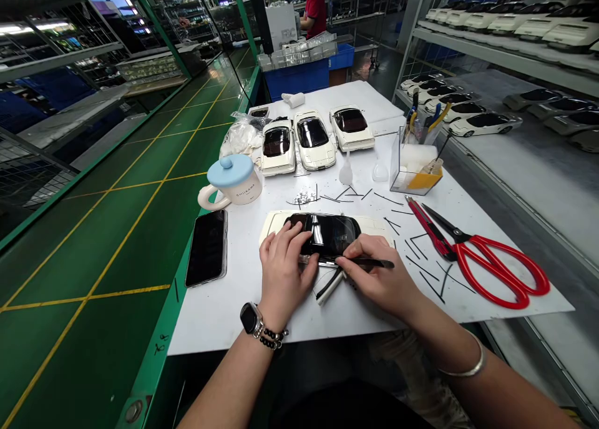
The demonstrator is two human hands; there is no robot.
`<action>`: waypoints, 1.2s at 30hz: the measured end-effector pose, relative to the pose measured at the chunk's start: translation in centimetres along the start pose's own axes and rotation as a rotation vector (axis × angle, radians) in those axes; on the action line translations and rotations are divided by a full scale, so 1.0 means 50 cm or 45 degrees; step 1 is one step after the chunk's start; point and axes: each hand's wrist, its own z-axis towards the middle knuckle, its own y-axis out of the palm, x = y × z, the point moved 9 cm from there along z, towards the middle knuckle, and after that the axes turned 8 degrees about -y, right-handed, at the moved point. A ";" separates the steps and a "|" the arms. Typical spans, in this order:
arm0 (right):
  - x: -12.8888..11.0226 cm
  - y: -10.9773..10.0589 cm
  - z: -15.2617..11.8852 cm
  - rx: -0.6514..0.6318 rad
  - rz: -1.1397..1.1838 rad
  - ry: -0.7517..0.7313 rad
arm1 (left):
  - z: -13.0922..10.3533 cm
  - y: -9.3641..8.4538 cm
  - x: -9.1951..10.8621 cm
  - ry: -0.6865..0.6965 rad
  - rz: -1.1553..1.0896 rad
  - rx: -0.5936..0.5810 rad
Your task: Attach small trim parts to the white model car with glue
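A white model car (pixel 276 221) with a black glossy roof and windows lies sideways on the white table in front of me. My left hand (pixel 285 263) steadies it, fingers over the roof's left end and thumb on the near side. Pinched in my right hand (pixel 369 270) are slim dark tweezers (pixel 381 263), their tip against the car's near side. A white door-like piece (pixel 331 286) with a black edge juts toward me from that side. Fingers hide part of the car body.
Red-handled scissors (pixel 503 270), a red cutter knife (pixel 433 232) and scattered black strips lie at right. A clear tool box (pixel 416 167), several white model cars (pixel 313 142), a lidded mug (pixel 236 179) and a phone (pixel 206 248) surround the work. Shelves (pixel 505 45) hold more cars.
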 end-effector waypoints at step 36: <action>-0.034 0.020 0.022 0.104 -0.136 -0.059 | -0.003 0.002 -0.004 -0.003 0.015 -0.005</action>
